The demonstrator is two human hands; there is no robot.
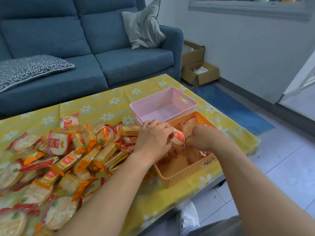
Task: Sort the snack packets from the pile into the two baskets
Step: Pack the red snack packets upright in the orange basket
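Gripping a snack packet over the orange basket, the left hand curls round it; what the right hand holds is unclear. Likely light, brittle: hold its edges.

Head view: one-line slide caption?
Left hand grips a red packet above the orange basket, right hand alongside; pink basket behind, pile at left.
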